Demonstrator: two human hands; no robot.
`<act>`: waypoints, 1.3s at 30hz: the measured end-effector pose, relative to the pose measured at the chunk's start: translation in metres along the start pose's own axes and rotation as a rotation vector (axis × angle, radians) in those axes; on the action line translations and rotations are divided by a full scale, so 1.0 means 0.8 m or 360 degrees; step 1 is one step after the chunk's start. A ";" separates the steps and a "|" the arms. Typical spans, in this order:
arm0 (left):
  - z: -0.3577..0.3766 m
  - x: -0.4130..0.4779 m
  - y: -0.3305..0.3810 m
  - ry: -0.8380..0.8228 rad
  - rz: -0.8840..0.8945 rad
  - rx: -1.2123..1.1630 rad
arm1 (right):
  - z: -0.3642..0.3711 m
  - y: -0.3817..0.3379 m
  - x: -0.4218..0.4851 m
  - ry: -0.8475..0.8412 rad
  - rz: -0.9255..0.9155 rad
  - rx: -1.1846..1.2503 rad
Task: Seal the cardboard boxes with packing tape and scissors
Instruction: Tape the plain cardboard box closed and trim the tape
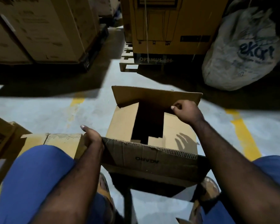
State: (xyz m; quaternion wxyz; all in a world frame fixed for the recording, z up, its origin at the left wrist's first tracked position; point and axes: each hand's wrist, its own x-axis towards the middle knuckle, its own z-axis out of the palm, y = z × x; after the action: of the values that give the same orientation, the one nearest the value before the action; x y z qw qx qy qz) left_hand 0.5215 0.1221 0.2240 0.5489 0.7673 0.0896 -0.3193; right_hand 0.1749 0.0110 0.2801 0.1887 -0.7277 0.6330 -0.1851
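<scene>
- While its two long flaps are unfolded, box (120,125): centre of frame, on the floor between the knees. Short flaps are down, with a dark gap between them.
- Far flap (152,96): long axis left to right. Right grip (186,112) pinches its lower edge, right of centre.
- Near flap (149,157): left grip (92,136) holds its left corner.
- Likely next: far flap comes down toward the person.

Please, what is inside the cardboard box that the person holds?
Inside the cardboard box only two folded-in side flaps show, with a dark gap between them. Anything below is hidden by flaps and shadow.
</scene>
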 end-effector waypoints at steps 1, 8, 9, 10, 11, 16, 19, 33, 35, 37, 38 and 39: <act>0.003 -0.002 -0.004 0.0100 0.0038 0.0025 | 0.002 -0.012 0.009 0.0056 -0.0068 -0.0093; -0.005 -0.003 -0.024 0.0567 0.0328 0.0462 | 0.022 -0.035 0.094 -0.0098 0.0026 -0.0611; -0.011 -0.005 -0.020 0.0569 0.0568 0.0640 | 0.028 -0.033 0.099 -0.0160 0.0084 -0.0586; -0.015 -0.008 -0.016 0.0517 0.0887 0.0836 | 0.035 -0.031 0.100 -0.0190 0.0122 -0.0571; -0.017 -0.012 -0.010 0.0415 0.1230 0.1043 | 0.044 -0.029 0.096 -0.0168 0.0124 -0.0596; 0.003 -0.022 0.006 -0.0180 0.1891 0.1959 | 0.096 -0.016 0.045 0.0079 0.0111 -0.0837; 0.023 -0.041 0.000 -0.1184 0.1543 0.2624 | 0.106 -0.008 0.032 0.0089 0.0121 -0.0888; 0.070 -0.070 0.026 -0.2391 0.0234 0.2700 | 0.153 0.052 0.009 -0.1630 0.0111 -0.0547; 0.069 -0.073 0.049 -0.2543 0.0236 0.2724 | 0.134 0.038 0.014 -0.1646 0.0083 -0.0369; 0.070 -0.079 0.053 -0.2355 0.0478 0.3084 | 0.104 0.017 0.020 -0.1744 0.0162 -0.0202; 0.074 -0.078 0.049 -0.2159 0.0679 0.3241 | 0.090 0.007 0.021 -0.1754 0.0222 -0.0130; 0.078 -0.073 0.041 -0.1962 0.0881 0.3274 | 0.079 0.002 0.021 -0.1733 0.0279 -0.0043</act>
State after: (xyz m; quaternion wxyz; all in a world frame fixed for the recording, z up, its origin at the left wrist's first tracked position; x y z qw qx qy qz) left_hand 0.4672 0.0656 0.2724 -0.3113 0.5568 -0.6435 -0.4230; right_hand 0.2079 -0.0036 0.2253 0.4942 -0.6652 0.5044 0.2427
